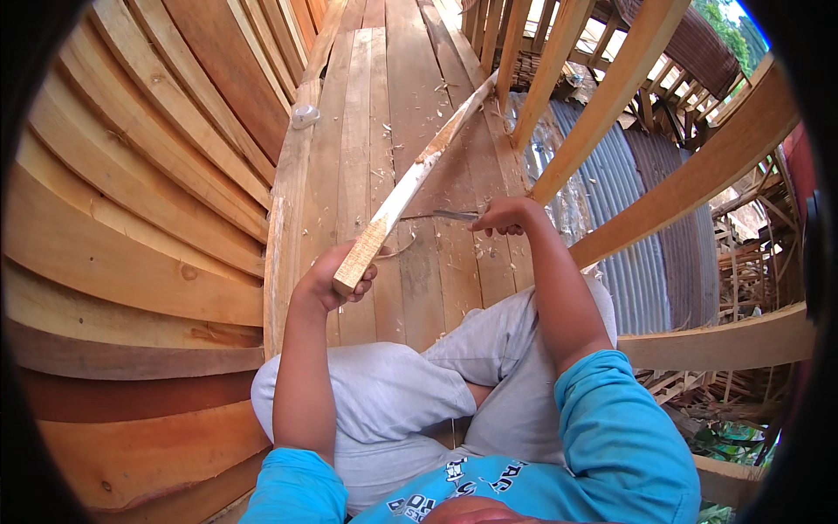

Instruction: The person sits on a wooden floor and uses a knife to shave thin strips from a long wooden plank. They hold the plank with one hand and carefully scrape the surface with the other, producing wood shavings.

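Observation:
A long squared wooden stick [417,179] slants from my lap side away to the far right, its cut end facing me. My left hand [321,276] is closed around it close to that near end. Along its middle the surface looks pale and freshly shaved, with rougher brown patches farther off. To the right of the stick, my right hand [508,216] is closed on a knife, whose blade [454,215] points left towards the wood and seems apart from it. The knife's handle is hidden in my fist. A thin curled shaving [403,248] shows beside my left hand.
I sit cross-legged on a plank floor [349,175] scattered with shavings. Overlapping boards form a wall [131,218] on the left. Slanted wooden posts [602,100] line the right, with corrugated metal sheets [624,201] beyond. A small clear plastic container [305,116] lies by the wall.

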{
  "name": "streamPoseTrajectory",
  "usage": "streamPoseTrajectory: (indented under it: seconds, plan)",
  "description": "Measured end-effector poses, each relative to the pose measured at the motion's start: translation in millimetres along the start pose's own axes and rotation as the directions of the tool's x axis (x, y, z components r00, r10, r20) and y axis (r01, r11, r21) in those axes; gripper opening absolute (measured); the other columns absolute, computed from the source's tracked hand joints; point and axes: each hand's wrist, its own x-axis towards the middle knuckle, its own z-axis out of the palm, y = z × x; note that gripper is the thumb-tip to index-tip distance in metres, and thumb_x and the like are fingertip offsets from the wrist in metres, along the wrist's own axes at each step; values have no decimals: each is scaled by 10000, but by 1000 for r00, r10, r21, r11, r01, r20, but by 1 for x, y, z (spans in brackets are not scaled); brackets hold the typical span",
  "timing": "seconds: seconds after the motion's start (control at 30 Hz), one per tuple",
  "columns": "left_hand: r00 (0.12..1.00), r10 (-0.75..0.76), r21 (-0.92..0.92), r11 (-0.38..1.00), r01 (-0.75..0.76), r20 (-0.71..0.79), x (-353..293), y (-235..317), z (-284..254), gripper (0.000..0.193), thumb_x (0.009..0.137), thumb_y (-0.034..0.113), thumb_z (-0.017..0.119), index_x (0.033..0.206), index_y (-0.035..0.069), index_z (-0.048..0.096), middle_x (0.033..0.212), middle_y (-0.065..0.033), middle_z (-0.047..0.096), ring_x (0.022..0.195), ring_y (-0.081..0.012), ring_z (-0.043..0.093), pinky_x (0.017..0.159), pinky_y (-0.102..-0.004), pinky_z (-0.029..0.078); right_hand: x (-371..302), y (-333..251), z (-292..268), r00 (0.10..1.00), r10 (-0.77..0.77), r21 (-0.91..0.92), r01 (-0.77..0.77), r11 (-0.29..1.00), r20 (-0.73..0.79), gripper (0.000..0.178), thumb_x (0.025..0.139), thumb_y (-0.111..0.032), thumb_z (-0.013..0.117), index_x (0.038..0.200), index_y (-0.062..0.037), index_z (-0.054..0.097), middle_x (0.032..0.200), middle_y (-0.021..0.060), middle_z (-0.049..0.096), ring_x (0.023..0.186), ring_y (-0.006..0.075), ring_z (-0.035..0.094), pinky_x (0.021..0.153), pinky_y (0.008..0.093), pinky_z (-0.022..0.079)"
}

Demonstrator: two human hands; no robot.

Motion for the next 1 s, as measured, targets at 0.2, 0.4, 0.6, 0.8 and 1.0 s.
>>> streamPoseTrajectory:
  seconds: [0.2, 0.4, 0.6, 0.8, 1.0]
  plan:
    - [1000, 16, 28, 999, -16, 4, 2, -2, 4, 477, 1036, 390, 342, 1190, 13, 590, 619, -19, 556, 432, -111, 515, 356, -250, 373, 43, -42, 81, 712, -573, -331, 470, 818, -406, 372, 809, -267, 686, 1166, -163, 695, 948, 186, 700, 838, 367, 683, 711, 450, 541]
    - [1000, 8, 46, 999, -8, -12, 3, -3, 8, 509, 1050, 410, 302, 1177, 8, 588, 622, -33, 549, 417, -135, 501, 359, -274, 375, 53, -55, 120, 738, -648, -573, 454, 683, -188, 320, 824, -162, 608, 1127, -171, 712, 846, 157, 685, 793, 350, 683, 686, 468, 538]
    - [999, -38, 67, 997, 40, -35, 5, 1, 11, 499, 1052, 410, 292, 1172, 29, 590, 624, -35, 552, 413, -138, 505, 353, -281, 375, 73, -45, 109, 721, -642, -548, 436, 713, -261, 159, 774, -164, 639, 888, -111, 736, 760, 153, 673, 748, 344, 676, 666, 473, 526]
    - [999, -7, 85, 996, 10, -31, 2, -5, 6, 480, 1043, 415, 320, 1183, 45, 592, 612, -31, 560, 420, -132, 519, 358, -282, 377, 39, 11, 36, 979, -201, -311, 181, 933, -34, 200, 771, -201, 645, 888, -68, 738, 814, 176, 701, 735, 310, 677, 645, 437, 515]
    - [1000, -20, 94, 995, 22, -21, 7, -5, 11, 455, 1030, 415, 352, 1167, 55, 594, 619, -24, 565, 422, -124, 509, 366, -275, 369, 6, 96, -33, 745, 142, -146, -307, 941, -652, 270, 785, -165, 613, 977, -5, 716, 998, 199, 713, 942, 327, 699, 765, 429, 550]
